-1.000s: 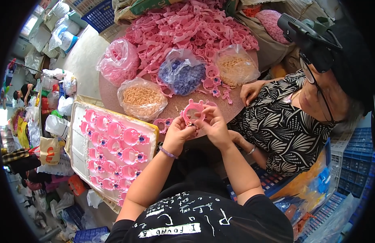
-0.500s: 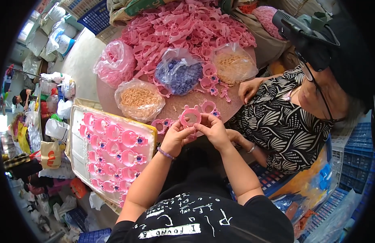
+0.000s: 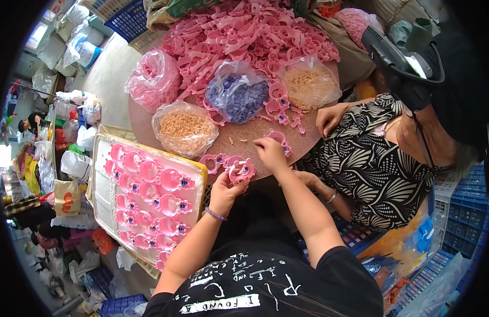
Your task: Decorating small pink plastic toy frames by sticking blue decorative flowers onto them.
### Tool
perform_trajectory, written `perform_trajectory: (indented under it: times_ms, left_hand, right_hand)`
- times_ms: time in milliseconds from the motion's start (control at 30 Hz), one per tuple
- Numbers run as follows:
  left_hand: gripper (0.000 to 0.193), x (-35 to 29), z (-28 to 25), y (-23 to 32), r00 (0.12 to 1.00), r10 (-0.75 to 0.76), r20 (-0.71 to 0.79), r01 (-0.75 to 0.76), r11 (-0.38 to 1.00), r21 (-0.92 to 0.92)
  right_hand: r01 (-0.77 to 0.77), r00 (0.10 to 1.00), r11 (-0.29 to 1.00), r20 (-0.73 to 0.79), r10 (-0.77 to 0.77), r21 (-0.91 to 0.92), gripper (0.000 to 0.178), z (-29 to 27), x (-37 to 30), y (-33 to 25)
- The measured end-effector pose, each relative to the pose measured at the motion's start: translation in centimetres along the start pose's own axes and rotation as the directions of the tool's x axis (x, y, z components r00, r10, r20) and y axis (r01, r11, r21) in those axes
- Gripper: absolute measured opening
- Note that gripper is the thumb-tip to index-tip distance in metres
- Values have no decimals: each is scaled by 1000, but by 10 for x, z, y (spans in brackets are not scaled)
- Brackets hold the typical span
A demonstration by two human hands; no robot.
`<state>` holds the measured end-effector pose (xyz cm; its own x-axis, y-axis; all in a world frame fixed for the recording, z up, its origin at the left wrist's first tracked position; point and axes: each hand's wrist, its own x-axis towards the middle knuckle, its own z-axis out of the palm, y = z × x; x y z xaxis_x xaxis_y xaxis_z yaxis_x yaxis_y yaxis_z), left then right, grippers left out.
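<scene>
My left hand (image 3: 227,193) pinches a pink plastic ring part (image 3: 241,170) with small knobs on its rim, at the near edge of the round table (image 3: 302,142). My right hand (image 3: 272,154) is away from it, over the table, its fingertips pressed together close to a few loose tan pegs (image 3: 243,140). Whether a peg is between those fingers is too small to see. Next to the left hand's part lies another pink ring piece (image 3: 209,162) with a blue-and-white detail. One more pink ring piece (image 3: 276,137) lies just beyond my right hand.
Bags of tan pegs (image 3: 185,132), blue pieces (image 3: 238,94) and pink pieces (image 3: 152,78) stand before a big pink heap (image 3: 249,39). Rows of pink ring parts lie on a white tray (image 3: 104,185) at left. A co-worker (image 3: 382,164) sits at right, one hand (image 3: 329,119) at the table.
Both hands were together on the pink ring part. My right hand has let go and moved up toward the loose pegs; my left has lowered slightly, tilting the part.
</scene>
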<state>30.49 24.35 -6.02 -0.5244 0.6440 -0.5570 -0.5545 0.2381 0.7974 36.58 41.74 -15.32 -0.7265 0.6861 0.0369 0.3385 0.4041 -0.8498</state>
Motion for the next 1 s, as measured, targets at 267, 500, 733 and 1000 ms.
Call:
perform_trajectory:
  times_ms: [267,500,733,1000]
  left_hand:
    - [37,-16,-14,-7,993,97,71,-102,993,61]
    - [39,-21,-16,-7,964,254,82,-264,954,145]
    - [63,-20,-18,35,525,766,371,-698,139,702]
    - [58,-27,-22,52,369,797,479,-762,-36,646]
  right_hand:
    - [61,979,934,-160,-124,-353,12,17,52,11]
    - [-4,977,733,-159,-142,-680,14,9,80,32]
    - [-26,995,992,-96,37,120,11,-28,50,-64]
    - [452,824,849,236,-515,275,25,-95,-16,-146]
